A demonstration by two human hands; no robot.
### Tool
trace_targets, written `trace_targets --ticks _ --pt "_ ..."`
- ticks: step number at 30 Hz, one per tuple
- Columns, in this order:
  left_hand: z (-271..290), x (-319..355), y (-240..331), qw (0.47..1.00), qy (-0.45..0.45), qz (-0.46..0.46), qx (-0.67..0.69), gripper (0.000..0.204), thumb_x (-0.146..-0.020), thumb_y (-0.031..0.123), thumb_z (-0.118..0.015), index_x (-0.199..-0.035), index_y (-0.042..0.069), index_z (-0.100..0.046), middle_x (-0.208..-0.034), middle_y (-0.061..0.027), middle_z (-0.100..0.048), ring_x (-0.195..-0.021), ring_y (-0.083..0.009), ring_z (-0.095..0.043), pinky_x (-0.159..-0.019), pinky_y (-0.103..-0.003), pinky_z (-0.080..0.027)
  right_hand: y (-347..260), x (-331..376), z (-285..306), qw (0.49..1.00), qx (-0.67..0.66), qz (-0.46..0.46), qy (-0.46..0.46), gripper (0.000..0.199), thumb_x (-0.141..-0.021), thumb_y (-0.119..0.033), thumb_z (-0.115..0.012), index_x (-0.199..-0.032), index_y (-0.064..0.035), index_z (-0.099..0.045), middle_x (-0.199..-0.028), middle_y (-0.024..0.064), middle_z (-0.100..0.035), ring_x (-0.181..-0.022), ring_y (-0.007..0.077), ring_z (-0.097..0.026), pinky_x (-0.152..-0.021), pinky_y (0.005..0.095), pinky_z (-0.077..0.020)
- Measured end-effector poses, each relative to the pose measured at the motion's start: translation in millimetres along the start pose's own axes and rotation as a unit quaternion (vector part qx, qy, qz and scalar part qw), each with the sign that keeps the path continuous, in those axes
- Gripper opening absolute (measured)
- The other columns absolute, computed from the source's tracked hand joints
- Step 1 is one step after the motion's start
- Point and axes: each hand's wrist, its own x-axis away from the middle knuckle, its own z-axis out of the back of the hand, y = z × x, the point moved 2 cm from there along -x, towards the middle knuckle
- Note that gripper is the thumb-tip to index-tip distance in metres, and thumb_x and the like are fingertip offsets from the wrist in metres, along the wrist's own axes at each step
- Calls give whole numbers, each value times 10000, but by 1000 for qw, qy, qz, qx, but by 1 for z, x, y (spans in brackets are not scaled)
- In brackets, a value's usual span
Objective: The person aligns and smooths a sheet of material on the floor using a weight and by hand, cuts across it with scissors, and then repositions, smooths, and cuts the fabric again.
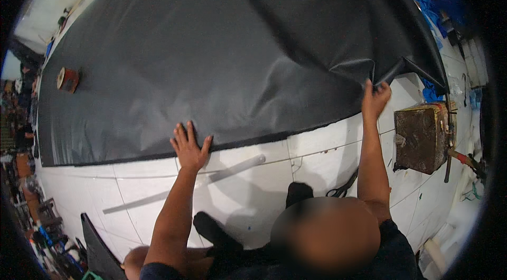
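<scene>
A large sheet of smooth black material (200, 58), like synthetic leather, spreads over the white floor in front of me. My left hand (190, 149) lies flat with fingers spread on its near edge, left of centre. On the right, my right hand (375, 99) pinches the near edge of the sheet and holds it raised. Creases run away from that grip, and the corner beyond is buckled. A long pale ruler (232, 169) lies on the floor between my arms, partly behind my left forearm.
An orange-brown spool (67, 80) stands on the sheet at far left. Scissors (344, 187) lie beside my right forearm. A worn dark block (421, 140) sits on the right, with a hammer-like tool (462, 158) beside it. White tiled floor (253, 216) shows near my feet.
</scene>
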Motion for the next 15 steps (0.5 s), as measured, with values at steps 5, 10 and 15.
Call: trace_targets --ticks 5,10,15 --pt "19 -19 17 998 24 29 58 891 -861 607 -586 -1507 59 -310 -1567 -270 -198 -1467 -442 -159 -1173 -605 -90 -109 -37 -116 958 44 218 -183 594 -876 -413 -679 -1331 -63 -527 -1355 176 -514 -1284 365 -460 -1078 453 -365" --pt "-4 -22 34 995 77 57 -1 903 -892 576 -567 -1545 56 -223 -1575 -301 -148 -1463 -478 -135 -1168 -612 -95 -100 -24 -208 890 230 145 -366 769 -924 -658 -462 -1531 -208 -317 -1595 153 -247 -1483 354 -193 -1184 546 -172" --pt "-12 -25 32 995 82 47 -22 885 -905 544 -573 -1563 92 -193 -1589 -281 -131 -1463 -468 -151 -1163 -611 -114 -49 -27 -214 870 342 69 -350 827 -891 -767 -354 -1558 -291 -239 -1643 101 -117 -1515 325 -60 -1180 612 -20"
